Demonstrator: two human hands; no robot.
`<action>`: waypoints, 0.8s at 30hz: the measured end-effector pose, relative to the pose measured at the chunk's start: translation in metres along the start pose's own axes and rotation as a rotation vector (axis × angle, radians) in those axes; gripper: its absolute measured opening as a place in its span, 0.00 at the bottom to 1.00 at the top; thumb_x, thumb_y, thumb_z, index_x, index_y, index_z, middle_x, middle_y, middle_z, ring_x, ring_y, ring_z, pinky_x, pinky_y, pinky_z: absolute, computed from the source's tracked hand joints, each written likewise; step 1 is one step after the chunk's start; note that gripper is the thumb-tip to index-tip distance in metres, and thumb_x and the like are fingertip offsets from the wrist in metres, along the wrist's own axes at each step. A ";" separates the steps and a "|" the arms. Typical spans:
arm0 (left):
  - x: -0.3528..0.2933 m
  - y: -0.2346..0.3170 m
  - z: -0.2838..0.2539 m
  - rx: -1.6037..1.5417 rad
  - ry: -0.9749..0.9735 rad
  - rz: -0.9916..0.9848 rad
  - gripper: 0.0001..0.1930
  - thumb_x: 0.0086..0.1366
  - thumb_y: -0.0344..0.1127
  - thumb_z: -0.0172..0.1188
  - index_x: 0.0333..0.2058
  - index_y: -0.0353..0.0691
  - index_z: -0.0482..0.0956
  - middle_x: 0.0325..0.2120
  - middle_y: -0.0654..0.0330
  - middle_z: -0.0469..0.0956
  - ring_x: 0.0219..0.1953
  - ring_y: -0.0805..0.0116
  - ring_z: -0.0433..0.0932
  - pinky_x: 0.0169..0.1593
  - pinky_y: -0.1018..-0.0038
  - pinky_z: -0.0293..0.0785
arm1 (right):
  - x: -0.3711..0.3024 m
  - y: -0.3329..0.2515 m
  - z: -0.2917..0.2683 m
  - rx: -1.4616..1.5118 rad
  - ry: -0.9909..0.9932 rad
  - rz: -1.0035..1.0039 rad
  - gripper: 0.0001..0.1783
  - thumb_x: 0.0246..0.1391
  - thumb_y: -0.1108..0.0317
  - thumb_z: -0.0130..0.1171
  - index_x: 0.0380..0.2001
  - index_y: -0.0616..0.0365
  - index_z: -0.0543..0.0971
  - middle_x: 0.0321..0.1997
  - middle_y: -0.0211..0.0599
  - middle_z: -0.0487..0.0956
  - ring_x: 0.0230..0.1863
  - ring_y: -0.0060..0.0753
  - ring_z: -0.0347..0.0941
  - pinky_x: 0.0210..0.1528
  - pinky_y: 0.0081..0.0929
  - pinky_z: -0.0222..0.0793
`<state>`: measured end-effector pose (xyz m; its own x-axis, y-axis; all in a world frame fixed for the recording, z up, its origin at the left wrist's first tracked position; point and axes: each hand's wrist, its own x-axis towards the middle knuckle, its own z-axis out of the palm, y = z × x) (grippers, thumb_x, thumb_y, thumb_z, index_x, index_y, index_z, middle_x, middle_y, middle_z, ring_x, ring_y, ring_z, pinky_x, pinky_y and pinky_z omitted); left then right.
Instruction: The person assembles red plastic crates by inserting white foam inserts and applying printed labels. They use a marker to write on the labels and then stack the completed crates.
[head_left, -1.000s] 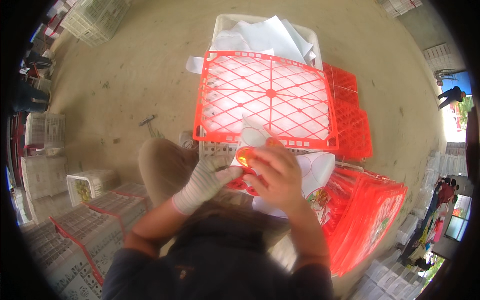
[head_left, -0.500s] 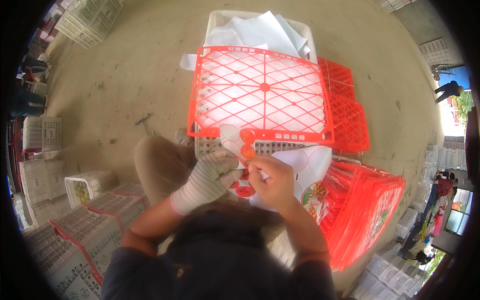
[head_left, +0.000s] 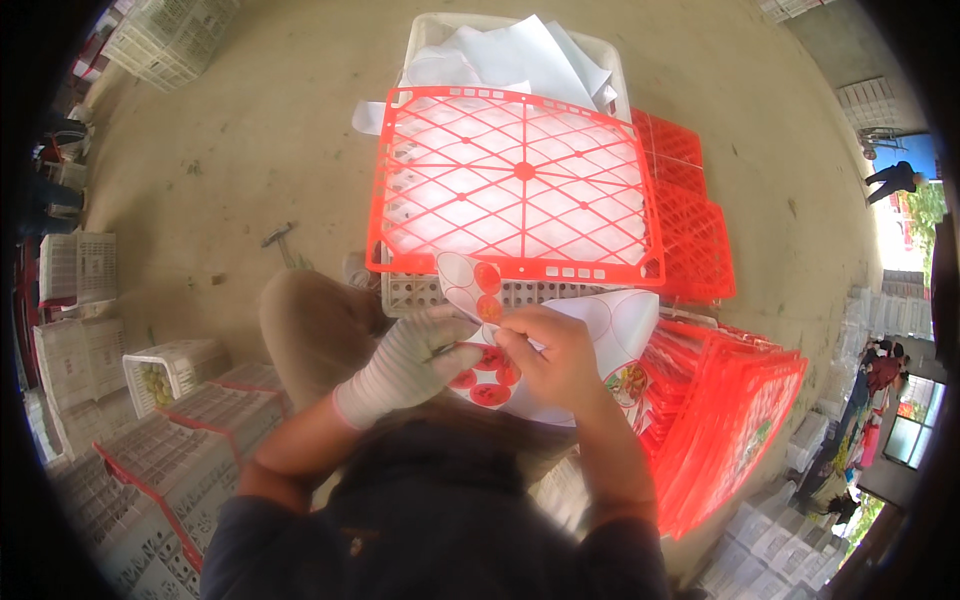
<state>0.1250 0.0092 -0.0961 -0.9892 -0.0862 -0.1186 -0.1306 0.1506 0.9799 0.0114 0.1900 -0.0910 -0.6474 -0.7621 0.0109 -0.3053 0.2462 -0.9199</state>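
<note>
You are peeling a round red sticker off the white sticker sheet (head_left: 560,365), which lies across your lap against the near edge of the orange lattice lid (head_left: 515,190). Your right hand (head_left: 560,355) pinches at a sticker near the sheet's middle, fingers curled tight; whether the sticker is already lifted is too small to tell. Your left hand (head_left: 405,365), in a white knit glove, presses down on the sheet's left edge, fingers half closed on the paper. The next move, I judge, calls for a clean lift without tearing, then a press onto the lid. A stack of orange lids (head_left: 730,430) leans at your right
</note>
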 end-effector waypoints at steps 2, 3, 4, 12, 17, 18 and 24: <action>-0.002 0.000 -0.007 -0.015 -0.028 -0.082 0.12 0.59 0.30 0.67 0.42 0.36 0.82 0.36 0.54 0.80 0.40 0.61 0.80 0.46 0.70 0.75 | 0.009 0.012 -0.018 0.103 -0.081 0.061 0.06 0.57 0.70 0.64 0.35 0.62 0.83 0.31 0.36 0.82 0.30 0.27 0.78 0.33 0.27 0.73; -0.005 -0.005 -0.010 -0.003 -0.028 -0.118 0.12 0.59 0.29 0.66 0.42 0.35 0.82 0.36 0.55 0.80 0.40 0.63 0.80 0.46 0.71 0.75 | 0.017 0.019 -0.031 0.152 -0.121 0.092 0.06 0.58 0.70 0.63 0.36 0.61 0.83 0.31 0.34 0.83 0.30 0.25 0.78 0.34 0.27 0.73; -0.006 -0.007 -0.013 0.013 -0.026 -0.158 0.12 0.59 0.28 0.66 0.42 0.35 0.82 0.36 0.55 0.81 0.40 0.64 0.80 0.46 0.71 0.75 | 0.028 0.024 -0.044 0.147 -0.018 0.217 0.08 0.59 0.68 0.62 0.38 0.61 0.83 0.31 0.33 0.83 0.31 0.23 0.78 0.35 0.26 0.73; -0.011 0.004 -0.015 -0.268 0.034 -0.328 0.13 0.62 0.28 0.63 0.45 0.34 0.82 0.42 0.57 0.81 0.45 0.68 0.79 0.52 0.74 0.73 | 0.110 0.146 -0.119 -1.124 0.445 -0.202 0.11 0.60 0.69 0.57 0.43 0.57 0.84 0.45 0.42 0.83 0.42 0.40 0.81 0.42 0.32 0.77; -0.015 -0.014 -0.026 -0.204 0.137 -0.202 0.13 0.65 0.27 0.58 0.48 0.32 0.81 0.39 0.60 0.82 0.41 0.74 0.80 0.46 0.77 0.77 | 0.098 0.167 -0.105 -0.968 0.226 -0.099 0.14 0.60 0.66 0.56 0.47 0.57 0.82 0.54 0.43 0.81 0.54 0.46 0.77 0.53 0.39 0.74; -0.016 -0.024 -0.027 -0.210 0.177 -0.168 0.14 0.66 0.26 0.56 0.49 0.31 0.81 0.37 0.61 0.82 0.40 0.74 0.81 0.43 0.78 0.79 | 0.096 0.166 -0.101 -1.003 0.220 -0.115 0.15 0.60 0.65 0.57 0.48 0.58 0.81 0.56 0.45 0.79 0.56 0.45 0.76 0.55 0.40 0.73; -0.008 -0.030 -0.026 -0.645 0.367 -0.234 0.15 0.67 0.30 0.57 0.49 0.30 0.80 0.38 0.57 0.83 0.38 0.72 0.81 0.41 0.75 0.80 | 0.085 0.148 -0.088 -1.112 0.320 -0.162 0.23 0.62 0.57 0.58 0.55 0.59 0.76 0.58 0.48 0.77 0.60 0.45 0.72 0.57 0.45 0.69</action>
<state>0.1384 -0.0200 -0.1208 -0.8404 -0.3825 -0.3839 -0.1577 -0.5051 0.8485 -0.1501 0.2137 -0.1916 -0.6430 -0.6857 0.3411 -0.7410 0.6696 -0.0506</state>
